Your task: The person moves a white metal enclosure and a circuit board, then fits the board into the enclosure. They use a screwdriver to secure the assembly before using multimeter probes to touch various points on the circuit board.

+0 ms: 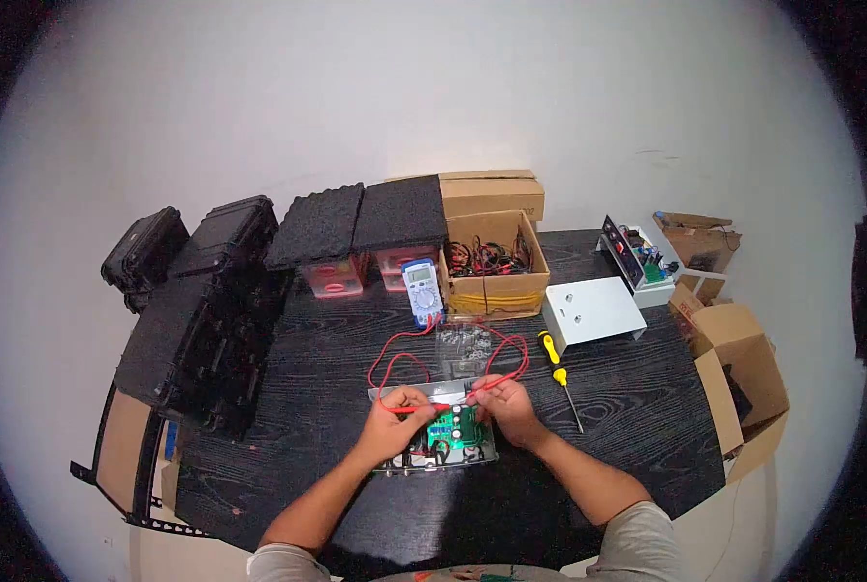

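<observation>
My left hand (398, 425) is closed on a red multimeter probe (424, 410), held nearly level over a green circuit board (441, 433). Across from it, my right hand (506, 405) pinches a second probe, mostly covered by the fingers, with a red lead looping up behind it. The board sits in an open metal chassis (472, 460) with connectors along its near side. Whether the probe tips touch the board is too small to tell. Beyond the hands a blue and white multimeter (421, 289) leans upright, its red leads running toward both hands.
Right of the chassis lies a yellow and black screwdriver (557, 364), near a white metal cover (598, 312) and another opened device (644, 267). A clear bag of small parts (463, 344) lies behind the chassis. A cardboard box of cables (492, 291) and black cases (186, 339) stand around.
</observation>
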`<control>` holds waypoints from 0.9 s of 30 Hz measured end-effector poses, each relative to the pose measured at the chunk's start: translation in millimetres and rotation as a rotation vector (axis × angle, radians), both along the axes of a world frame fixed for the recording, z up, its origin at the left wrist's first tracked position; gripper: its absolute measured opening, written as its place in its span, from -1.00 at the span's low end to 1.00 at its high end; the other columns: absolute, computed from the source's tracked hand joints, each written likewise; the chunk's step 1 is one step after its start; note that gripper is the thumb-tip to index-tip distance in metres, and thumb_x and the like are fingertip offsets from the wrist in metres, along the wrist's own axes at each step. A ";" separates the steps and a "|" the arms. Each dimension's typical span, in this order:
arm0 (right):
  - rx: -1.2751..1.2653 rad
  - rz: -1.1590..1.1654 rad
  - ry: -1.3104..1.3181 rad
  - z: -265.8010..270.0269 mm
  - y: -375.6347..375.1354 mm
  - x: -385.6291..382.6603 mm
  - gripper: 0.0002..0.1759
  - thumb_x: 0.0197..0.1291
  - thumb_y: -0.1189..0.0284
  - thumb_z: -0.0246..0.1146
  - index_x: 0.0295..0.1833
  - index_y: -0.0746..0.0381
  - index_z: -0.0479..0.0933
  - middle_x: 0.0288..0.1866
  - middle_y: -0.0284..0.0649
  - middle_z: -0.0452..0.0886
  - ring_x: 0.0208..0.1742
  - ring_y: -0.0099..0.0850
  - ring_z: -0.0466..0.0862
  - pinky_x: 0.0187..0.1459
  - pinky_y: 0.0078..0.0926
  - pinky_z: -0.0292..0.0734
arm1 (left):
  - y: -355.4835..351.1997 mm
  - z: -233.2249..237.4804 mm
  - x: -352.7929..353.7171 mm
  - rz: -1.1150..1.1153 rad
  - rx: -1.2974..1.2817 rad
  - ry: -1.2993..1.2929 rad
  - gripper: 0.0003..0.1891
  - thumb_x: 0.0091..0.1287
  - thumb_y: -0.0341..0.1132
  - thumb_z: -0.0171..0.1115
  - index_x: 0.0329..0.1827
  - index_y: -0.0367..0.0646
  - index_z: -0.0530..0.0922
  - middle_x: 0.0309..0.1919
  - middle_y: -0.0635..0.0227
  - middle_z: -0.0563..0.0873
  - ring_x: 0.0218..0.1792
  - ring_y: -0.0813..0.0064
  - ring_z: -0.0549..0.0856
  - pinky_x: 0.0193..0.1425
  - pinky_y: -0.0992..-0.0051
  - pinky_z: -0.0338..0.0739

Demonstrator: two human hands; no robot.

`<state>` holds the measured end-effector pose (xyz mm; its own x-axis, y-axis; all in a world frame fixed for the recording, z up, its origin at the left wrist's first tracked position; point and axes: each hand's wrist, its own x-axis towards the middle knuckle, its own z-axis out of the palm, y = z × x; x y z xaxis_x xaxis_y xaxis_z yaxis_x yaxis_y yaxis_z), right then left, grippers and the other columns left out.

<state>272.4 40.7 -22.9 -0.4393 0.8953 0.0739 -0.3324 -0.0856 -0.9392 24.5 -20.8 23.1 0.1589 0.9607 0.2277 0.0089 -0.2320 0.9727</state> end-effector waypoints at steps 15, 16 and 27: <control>0.442 -0.057 -0.395 -11.1 -17.1 -1.1 -0.86 0.44 0.43 0.38 -0.07 0.29 0.74 -0.13 -0.21 0.84 -0.14 -0.47 0.81 -0.06 -0.43 0.71 | -4.3 -20.4 -17.7 -0.024 0.016 0.171 -0.84 0.43 -0.39 0.48 -0.02 -0.24 0.72 -0.22 0.47 0.82 -0.19 0.72 0.71 -0.04 0.57 0.62; 0.446 -0.058 -0.392 -11.2 -16.1 -2.6 -0.87 0.43 0.44 0.39 -0.06 0.29 0.74 -0.13 -0.19 0.84 -0.12 -0.45 0.82 -0.03 -0.41 0.71 | -3.9 -21.4 -17.7 -0.024 0.004 0.164 -0.84 0.43 -0.40 0.48 -0.03 -0.24 0.73 -0.23 0.47 0.82 -0.19 0.72 0.72 -0.04 0.57 0.62; 0.573 -0.064 -0.454 -10.1 -15.4 -1.1 -0.85 0.40 0.40 0.42 -0.04 0.25 0.75 -0.16 -0.17 0.84 -0.14 -0.36 0.85 -0.06 -0.38 0.71 | -1.2 -24.2 -17.3 -0.050 0.003 0.219 -0.87 0.40 -0.40 0.50 -0.08 -0.23 0.77 -0.34 0.55 0.77 -0.35 0.80 0.60 -0.23 0.63 0.52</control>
